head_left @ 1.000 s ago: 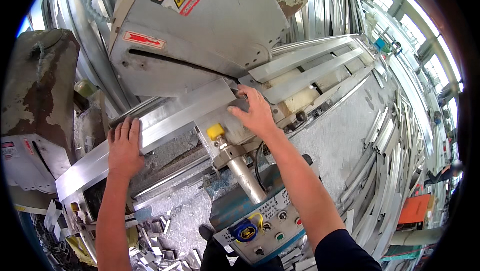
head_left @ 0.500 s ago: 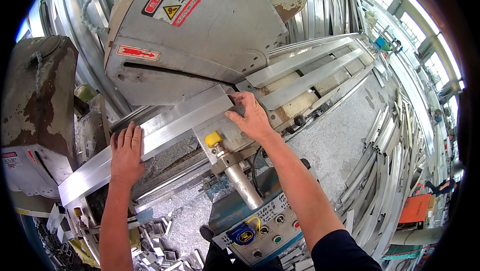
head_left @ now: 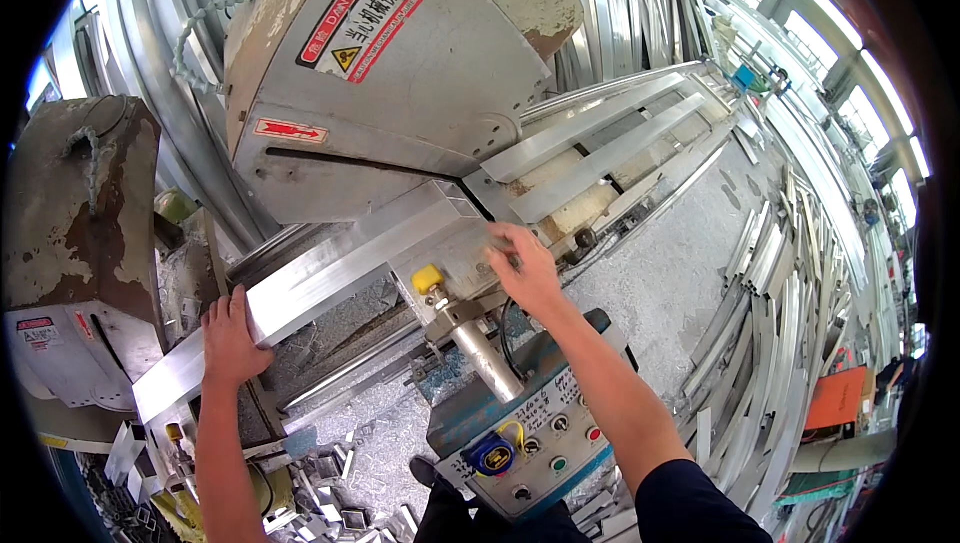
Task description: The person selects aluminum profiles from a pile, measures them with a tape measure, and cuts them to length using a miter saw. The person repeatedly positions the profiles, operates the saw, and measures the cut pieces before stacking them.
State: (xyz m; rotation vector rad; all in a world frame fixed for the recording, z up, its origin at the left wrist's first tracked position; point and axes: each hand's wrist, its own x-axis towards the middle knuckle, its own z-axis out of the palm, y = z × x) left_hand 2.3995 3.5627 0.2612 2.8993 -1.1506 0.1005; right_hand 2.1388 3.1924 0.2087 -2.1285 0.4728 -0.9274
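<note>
A long silvery aluminium profile [head_left: 330, 271], rectangular in section, lies across the bed of a double-head cutting saw. My left hand [head_left: 236, 341] is over its left part, the fingers reaching across to the far edge and the thumb on the near side. Just off the profile's right end is my right hand [head_left: 528, 271], holding nothing, its fingers half bent and apart, slightly blurred. A clamp cylinder [head_left: 482, 351] with a yellow knob [head_left: 427, 278] stands on the near side, between my hands. Behind the profile rises the grey saw guard [head_left: 360, 143].
A second saw head [head_left: 80, 243] stands at the left. Two flat metal strips [head_left: 610, 158] run along the bed's right side. Below is a control panel [head_left: 560, 443] bearing a blue tape measure [head_left: 492, 455]. Offcuts [head_left: 330, 503] and long profiles [head_left: 770, 343] lie on the floor.
My right hand has come off the profile's end and moved right and down. My left hand has slid a little left along the profile. The whole view has shifted slightly.
</note>
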